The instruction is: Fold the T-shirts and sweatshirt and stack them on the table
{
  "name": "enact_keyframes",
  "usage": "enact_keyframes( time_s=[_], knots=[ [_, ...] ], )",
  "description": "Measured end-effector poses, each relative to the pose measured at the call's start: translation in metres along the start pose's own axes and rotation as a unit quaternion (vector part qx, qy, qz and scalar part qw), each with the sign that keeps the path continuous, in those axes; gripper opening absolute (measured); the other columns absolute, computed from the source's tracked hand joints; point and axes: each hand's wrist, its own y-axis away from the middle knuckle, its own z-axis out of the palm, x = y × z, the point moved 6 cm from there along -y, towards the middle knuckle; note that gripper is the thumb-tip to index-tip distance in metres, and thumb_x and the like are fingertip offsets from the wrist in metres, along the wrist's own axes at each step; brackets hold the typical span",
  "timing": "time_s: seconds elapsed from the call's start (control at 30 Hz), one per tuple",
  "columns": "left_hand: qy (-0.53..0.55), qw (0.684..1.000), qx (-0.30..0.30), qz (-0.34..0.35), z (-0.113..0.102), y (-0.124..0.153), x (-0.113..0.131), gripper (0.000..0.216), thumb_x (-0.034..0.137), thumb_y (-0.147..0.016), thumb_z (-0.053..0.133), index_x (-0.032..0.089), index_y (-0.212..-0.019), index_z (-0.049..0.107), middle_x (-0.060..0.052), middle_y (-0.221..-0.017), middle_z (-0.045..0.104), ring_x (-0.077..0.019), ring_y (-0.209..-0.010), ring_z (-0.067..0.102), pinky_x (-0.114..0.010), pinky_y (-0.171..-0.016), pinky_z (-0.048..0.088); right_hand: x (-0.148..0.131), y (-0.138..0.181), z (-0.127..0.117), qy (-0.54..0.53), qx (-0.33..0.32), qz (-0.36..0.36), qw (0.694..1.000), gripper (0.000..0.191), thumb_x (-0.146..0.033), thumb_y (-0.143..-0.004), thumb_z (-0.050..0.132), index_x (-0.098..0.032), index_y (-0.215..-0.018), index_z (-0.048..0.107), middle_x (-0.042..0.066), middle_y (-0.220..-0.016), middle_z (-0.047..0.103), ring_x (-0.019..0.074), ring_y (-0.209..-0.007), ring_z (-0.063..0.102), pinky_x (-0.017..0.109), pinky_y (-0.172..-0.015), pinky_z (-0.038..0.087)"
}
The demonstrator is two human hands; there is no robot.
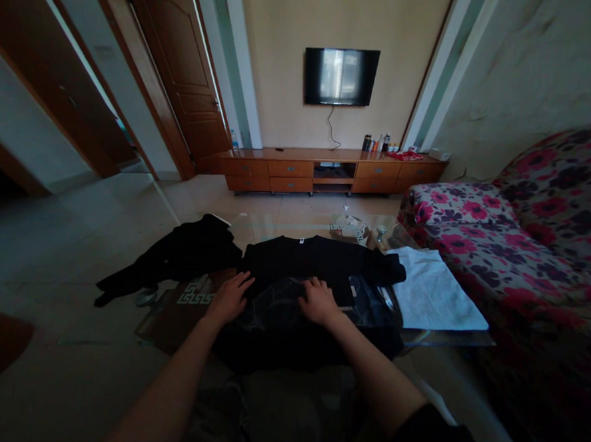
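Note:
A black T-shirt (317, 262) lies spread on a glass coffee table (448, 337), its printed front facing up. My left hand (228, 297) rests flat on the shirt's left side with fingers stretched out. My right hand (318, 299) lies flat on the middle of the shirt, fingers spread. Neither hand holds anything. A second black garment (183, 257) lies crumpled at the table's left end, partly hanging off it. A white folded garment (434, 293) lies on the table to the right of the black shirt.
A floral sofa (525, 228) stands close on the right. A low wooden TV cabinet (328, 173) with bottles and a wall TV (340, 76) are at the far wall. Wooden doors (179, 67) stand open at the left. Tiled floor (63, 247) stretches to the left.

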Motion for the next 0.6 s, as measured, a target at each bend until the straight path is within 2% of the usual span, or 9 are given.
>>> enact_keyframes(
  time_s=[0.07, 0.13, 0.2, 0.3, 0.4, 0.5, 0.6],
  knots=[
    [0.02, 1.0, -0.005, -0.015, 0.0, 0.002, 0.0, 0.068, 0.008, -0.082, 0.053, 0.026, -0.147, 0.054, -0.006, -0.162, 0.042, -0.026, -0.149, 0.038, -0.049, -0.124, 0.029, -0.024, -0.019, 0.009, -0.081, -0.007, -0.028, 0.996, 0.048, -0.034, -0.094, 0.056, -0.021, -0.14, 0.058, 0.013, -0.14, 0.057, 0.0273, -0.13, 0.051, 0.041, -0.111, 0.035],
    [0.052, 0.998, -0.006, -0.027, 0.0, 0.004, 0.001, 0.071, 0.005, -0.081, 0.051, 0.028, -0.149, 0.052, -0.006, -0.161, 0.042, -0.0241, -0.147, 0.041, -0.047, -0.123, 0.032, -0.041, -0.038, 0.02, -0.139, -0.006, -0.022, 0.99, 0.047, -0.032, -0.094, 0.057, -0.023, -0.14, 0.059, 0.011, -0.141, 0.056, 0.0242, -0.129, 0.052, 0.038, -0.112, 0.035],
    [0.081, 0.996, 0.012, -0.04, -0.002, 0.005, 0.0, 0.08, 0.0, -0.079, 0.047, 0.028, -0.154, 0.044, -0.006, -0.161, 0.04, -0.022, -0.146, 0.042, -0.044, -0.121, 0.036, -0.05, -0.052, 0.032, -0.163, -0.005, 0.021, 0.986, 0.049, -0.031, -0.092, 0.059, -0.029, -0.141, 0.059, 0.009, -0.147, 0.051, 0.0259, -0.136, 0.046, 0.04, -0.113, 0.033],
    [0.094, 0.988, 0.08, -0.089, -0.007, 0.005, -0.011, 0.087, -0.002, -0.076, 0.046, 0.023, -0.159, 0.035, -0.012, -0.157, 0.041, -0.0224, -0.144, 0.043, -0.041, -0.12, 0.037, -0.057, -0.066, 0.05, -0.165, -0.019, 0.089, 0.982, 0.053, -0.034, -0.09, 0.059, -0.033, -0.143, 0.058, 0.009, -0.156, 0.041, 0.0336, -0.144, 0.036, 0.048, -0.111, 0.034],
    [0.082, 0.98, 0.102, -0.15, -0.008, 0.005, -0.027, 0.078, 0.0, -0.077, 0.047, 0.018, -0.152, 0.043, -0.016, -0.141, 0.051, -0.0256, -0.134, 0.052, -0.042, -0.116, 0.041, -0.064, -0.077, 0.062, -0.168, -0.031, 0.101, 0.98, 0.053, -0.038, -0.091, 0.054, -0.028, -0.143, 0.059, 0.012, -0.157, 0.038, 0.0359, -0.14, 0.039, 0.051, -0.108, 0.039],
    [0.055, 0.981, 0.073, -0.174, -0.009, 0.006, -0.034, 0.066, 0.001, -0.079, 0.046, 0.02, -0.142, 0.053, -0.013, -0.128, 0.055, -0.0252, -0.117, 0.06, -0.04, -0.105, 0.048, -0.07, -0.087, 0.064, -0.177, -0.024, 0.089, 0.98, 0.054, -0.037, -0.093, 0.049, -0.024, -0.145, 0.056, 0.011, -0.156, 0.039, 0.0297, -0.136, 0.045, 0.044, -0.109, 0.04],
    [-0.001, 0.981, 0.068, -0.181, -0.018, 0.011, -0.028, 0.062, 0.002, -0.081, 0.044, 0.024, -0.138, 0.054, -0.011, -0.126, 0.054, -0.0252, -0.109, 0.062, -0.037, -0.093, 0.051, -0.074, -0.094, 0.054, -0.188, 0.025, 0.05, 0.981, 0.06, -0.033, -0.094, 0.045, -0.022, -0.153, 0.044, 0.009, -0.16, 0.031, 0.0243, -0.138, 0.042, 0.036, -0.111, 0.039]
  ],
)
